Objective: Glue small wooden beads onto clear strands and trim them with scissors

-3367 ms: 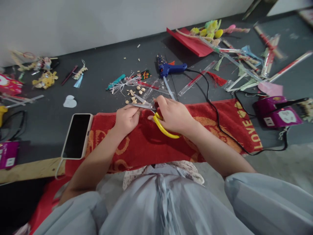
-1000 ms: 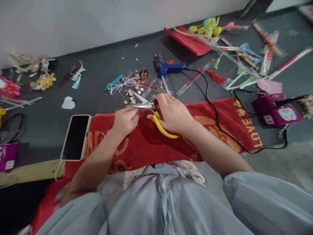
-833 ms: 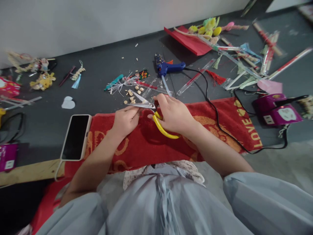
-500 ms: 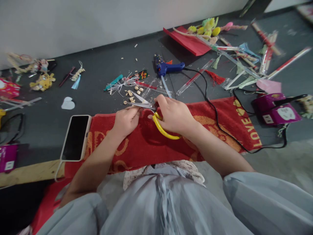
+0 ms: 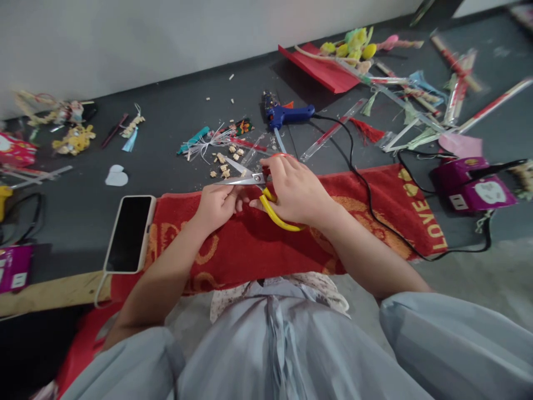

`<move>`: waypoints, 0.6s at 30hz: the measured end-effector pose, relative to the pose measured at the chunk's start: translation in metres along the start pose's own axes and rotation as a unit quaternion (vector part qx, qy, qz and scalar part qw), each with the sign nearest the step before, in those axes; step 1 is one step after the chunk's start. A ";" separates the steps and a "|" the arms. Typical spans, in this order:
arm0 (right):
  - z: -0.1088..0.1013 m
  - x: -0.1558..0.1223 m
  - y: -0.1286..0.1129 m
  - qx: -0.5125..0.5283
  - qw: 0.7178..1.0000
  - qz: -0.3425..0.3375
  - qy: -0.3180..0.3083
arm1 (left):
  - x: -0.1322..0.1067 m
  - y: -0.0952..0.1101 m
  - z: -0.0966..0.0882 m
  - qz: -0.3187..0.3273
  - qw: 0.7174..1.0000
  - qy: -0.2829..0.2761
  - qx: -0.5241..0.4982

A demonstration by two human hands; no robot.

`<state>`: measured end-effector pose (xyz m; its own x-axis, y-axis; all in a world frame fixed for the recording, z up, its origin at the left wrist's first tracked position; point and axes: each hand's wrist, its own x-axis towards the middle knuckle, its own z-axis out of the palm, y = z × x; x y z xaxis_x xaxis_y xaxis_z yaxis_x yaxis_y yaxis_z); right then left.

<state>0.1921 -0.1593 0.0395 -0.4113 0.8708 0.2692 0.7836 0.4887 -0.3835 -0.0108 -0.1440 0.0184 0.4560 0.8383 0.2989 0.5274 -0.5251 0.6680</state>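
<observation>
My right hand (image 5: 297, 189) is wrapped round the yellow-handled scissors (image 5: 280, 220), whose metal blades stand open and point left. One blade runs along the top of my left hand (image 5: 215, 206), by its fingers. The fingers of that left hand are bent in together under the blade; whatever may be between them is hidden. Both hands are over the red towel (image 5: 258, 250), which has orange patterns. Just beyond the blade tips lie several small pale wooden bits (image 5: 220, 158), close to white strings (image 5: 205, 145) and a teal strip (image 5: 194, 140).
Behind my hands lies a blue glue gun (image 5: 291, 114), its black cord crossing the towel to a purple box (image 5: 472, 186). A phone (image 5: 130, 234) rests at the left. Red paper (image 5: 322, 69), tassels (image 5: 366, 130) and plastic-wrapped sticks (image 5: 333, 131) cover the right side.
The left hand's fingers have shifted slightly and show more below the blade. My right hand and the scissors have turned a little. Both hands stay over the towel.
</observation>
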 end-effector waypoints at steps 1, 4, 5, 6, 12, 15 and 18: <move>0.000 0.000 0.000 -0.002 1.000 -0.002 0.002 | 0.000 0.001 0.001 -0.009 1.000 -0.008 -0.025; 0.001 0.000 0.001 -0.001 1.000 -0.001 0.009 | 0.001 0.003 0.002 -0.028 0.997 -0.013 -0.077; 0.001 0.000 0.001 0.001 1.000 0.001 0.010 | 0.001 0.004 0.003 -0.029 0.996 -0.012 -0.083; 0.001 0.000 0.001 0.003 1.000 0.004 0.009 | 0.002 0.004 0.003 -0.028 0.996 -0.011 -0.085; 0.002 0.001 0.001 0.003 1.000 0.010 -0.006 | 0.002 0.006 0.001 -0.013 0.999 0.003 -0.034; 0.003 0.001 0.002 0.007 1.000 0.005 -0.007 | 0.002 0.006 0.000 0.000 1.000 0.015 0.014; 0.004 0.000 0.002 0.020 1.000 0.002 0.000 | 0.001 0.004 0.000 0.008 0.999 0.035 0.039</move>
<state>0.1920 -0.1581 0.0356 -0.4084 0.8727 0.2675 0.7656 0.4871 -0.4202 -0.0086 -0.1457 0.0215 0.4157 0.8361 0.3581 0.5756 -0.5467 0.6081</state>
